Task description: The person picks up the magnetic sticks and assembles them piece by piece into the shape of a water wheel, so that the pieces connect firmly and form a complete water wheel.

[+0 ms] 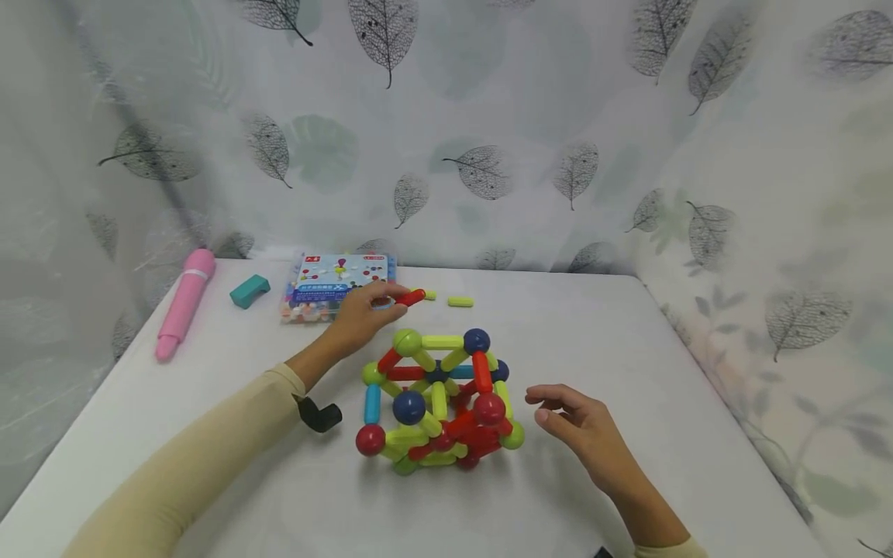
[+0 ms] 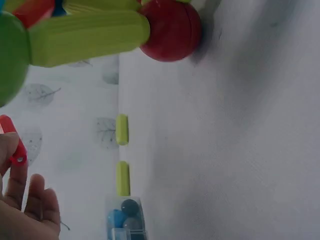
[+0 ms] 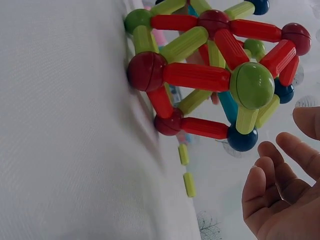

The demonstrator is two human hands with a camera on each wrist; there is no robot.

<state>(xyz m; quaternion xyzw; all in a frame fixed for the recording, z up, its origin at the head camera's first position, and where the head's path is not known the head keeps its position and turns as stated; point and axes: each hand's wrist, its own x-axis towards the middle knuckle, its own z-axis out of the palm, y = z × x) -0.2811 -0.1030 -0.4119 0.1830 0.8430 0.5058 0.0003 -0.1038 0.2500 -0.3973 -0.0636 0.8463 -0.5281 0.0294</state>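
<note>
My left hand pinches a red rod between thumb and fingers, beyond the built frame and beside the boxed set. In the left wrist view the red rod stands tilted in the fingertips. A frame of balls and rods in red, yellow-green and blue stands on the table. To its right my right hand hovers with loosely bent fingers, holding nothing. The right wrist view shows those fingers apart from the dark blue ball at the frame's side.
Two yellow-green rods lie near the table's back edge. A clear box with a printed blue card sits behind the left hand. Farther left are a teal block and a pink cylinder. Leaf-print curtains hang behind the table.
</note>
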